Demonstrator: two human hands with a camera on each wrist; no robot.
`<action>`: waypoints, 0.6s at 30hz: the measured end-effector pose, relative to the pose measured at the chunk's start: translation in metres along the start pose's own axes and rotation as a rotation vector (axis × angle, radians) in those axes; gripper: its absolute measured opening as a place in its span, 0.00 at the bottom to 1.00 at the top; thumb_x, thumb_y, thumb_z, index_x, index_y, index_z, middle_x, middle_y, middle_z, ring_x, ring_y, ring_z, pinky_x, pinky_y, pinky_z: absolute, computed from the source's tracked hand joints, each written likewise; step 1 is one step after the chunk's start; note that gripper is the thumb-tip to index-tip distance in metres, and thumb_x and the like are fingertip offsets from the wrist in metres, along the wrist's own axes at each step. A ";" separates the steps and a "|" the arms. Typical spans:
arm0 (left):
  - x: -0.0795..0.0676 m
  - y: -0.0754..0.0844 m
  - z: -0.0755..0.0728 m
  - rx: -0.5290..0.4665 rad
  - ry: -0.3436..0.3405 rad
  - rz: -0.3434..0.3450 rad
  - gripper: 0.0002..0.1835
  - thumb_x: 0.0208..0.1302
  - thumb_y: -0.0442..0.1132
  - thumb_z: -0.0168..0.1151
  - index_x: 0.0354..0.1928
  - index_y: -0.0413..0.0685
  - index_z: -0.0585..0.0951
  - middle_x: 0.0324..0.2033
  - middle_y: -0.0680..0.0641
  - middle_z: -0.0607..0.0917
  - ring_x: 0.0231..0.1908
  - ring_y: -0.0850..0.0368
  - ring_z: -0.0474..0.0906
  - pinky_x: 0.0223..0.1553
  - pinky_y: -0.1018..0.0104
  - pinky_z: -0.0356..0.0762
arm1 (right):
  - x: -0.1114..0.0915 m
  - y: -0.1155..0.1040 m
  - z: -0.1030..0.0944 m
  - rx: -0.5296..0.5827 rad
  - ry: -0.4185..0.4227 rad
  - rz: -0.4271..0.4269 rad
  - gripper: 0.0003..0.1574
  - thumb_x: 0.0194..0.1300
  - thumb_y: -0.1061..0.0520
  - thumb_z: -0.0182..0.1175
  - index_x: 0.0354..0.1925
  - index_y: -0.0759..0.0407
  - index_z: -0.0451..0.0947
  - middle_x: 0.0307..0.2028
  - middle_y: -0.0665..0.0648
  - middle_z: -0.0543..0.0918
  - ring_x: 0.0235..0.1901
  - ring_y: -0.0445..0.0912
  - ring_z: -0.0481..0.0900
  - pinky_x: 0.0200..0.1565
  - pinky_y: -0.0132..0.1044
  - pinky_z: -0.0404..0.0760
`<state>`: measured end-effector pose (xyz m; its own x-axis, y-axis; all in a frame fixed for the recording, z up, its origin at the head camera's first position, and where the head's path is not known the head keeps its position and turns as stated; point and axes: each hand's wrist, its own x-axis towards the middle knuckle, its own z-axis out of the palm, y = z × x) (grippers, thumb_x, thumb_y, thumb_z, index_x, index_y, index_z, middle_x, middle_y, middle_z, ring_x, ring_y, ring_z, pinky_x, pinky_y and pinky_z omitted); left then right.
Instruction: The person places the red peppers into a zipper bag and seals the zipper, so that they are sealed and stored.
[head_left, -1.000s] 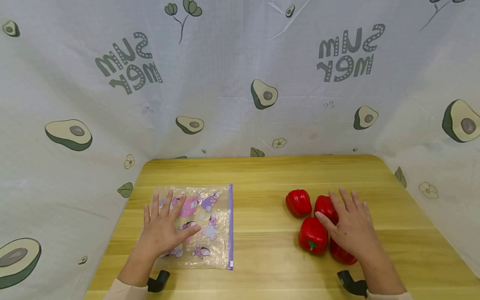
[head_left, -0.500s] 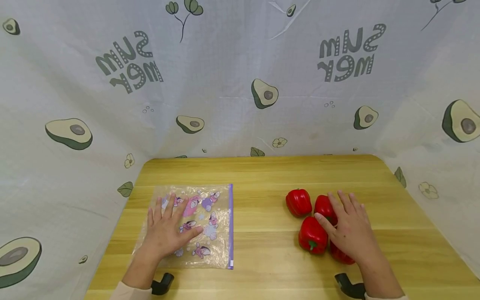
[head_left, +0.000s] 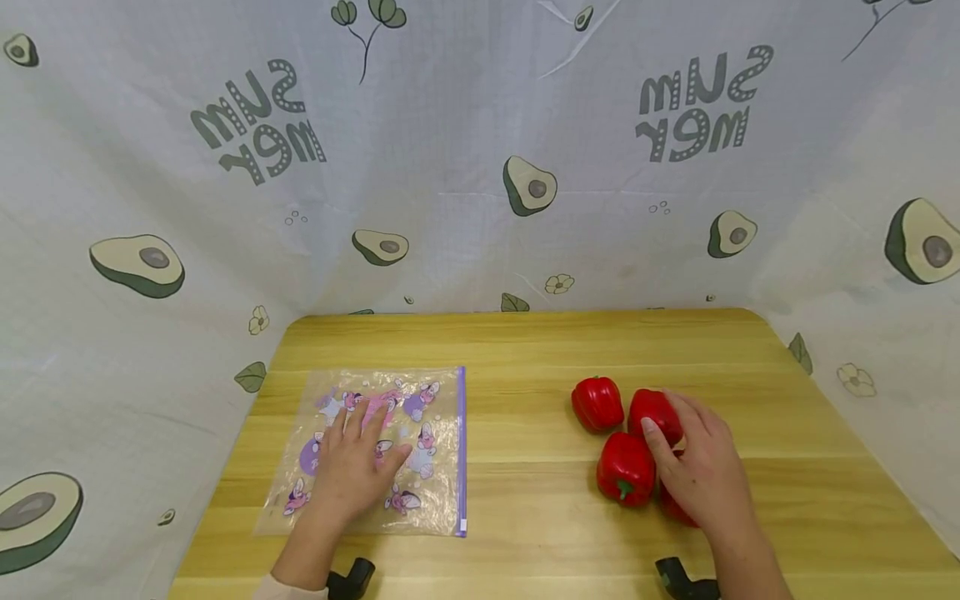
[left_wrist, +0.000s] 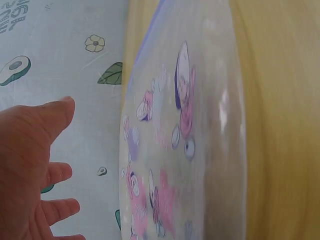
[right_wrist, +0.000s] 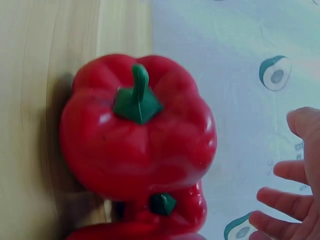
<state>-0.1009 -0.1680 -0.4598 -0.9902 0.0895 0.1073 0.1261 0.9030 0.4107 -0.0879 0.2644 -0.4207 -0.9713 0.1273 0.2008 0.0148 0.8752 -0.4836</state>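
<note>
A clear zip bag (head_left: 442,500) with pink and purple cartoon prints and a purple zip edge lies flat at the left of the table. Over its middle hovers my left hand (head_left: 352,471), fingers spread and holding nothing; the left wrist view shows the bag (left_wrist: 160,130) apart from the fingers. Several red bell peppers (head_left: 627,469) sit clustered on the right. My right hand (head_left: 701,467) is over the cluster, thumb and fingers bent around the back-right pepper (head_left: 651,410), and it partly hides another. In the right wrist view, a green-stemmed pepper (right_wrist: 140,150) stands nearest, with the fingers apart from it.
One pepper (head_left: 597,405) sits at the left back of the cluster. The wooden table (head_left: 517,450) ends at a white curtain (head_left: 450,125) printed with avocados, which hangs behind and along both sides. Black mounts (head_left: 352,579) show beside both wrists.
My left hand has shifted to the right and slightly nearer over the bag. My right hand has drawn slightly left, its fingers bending toward the back-right pepper. Bag and peppers stay in place.
</note>
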 end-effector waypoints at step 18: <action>-0.010 0.022 0.025 -0.150 -0.056 -0.009 0.36 0.70 0.57 0.61 0.73 0.45 0.70 0.75 0.34 0.65 0.74 0.25 0.56 0.74 0.27 0.52 | -0.022 -0.010 0.006 0.107 0.062 0.251 0.36 0.76 0.41 0.54 0.72 0.59 0.68 0.69 0.70 0.69 0.66 0.67 0.66 0.62 0.73 0.71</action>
<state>-0.0897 -0.1385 -0.4743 -0.9926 0.1088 0.0539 0.1206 0.8316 0.5422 -0.0682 0.2507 -0.4252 -0.9238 0.3656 0.1136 0.2250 0.7585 -0.6116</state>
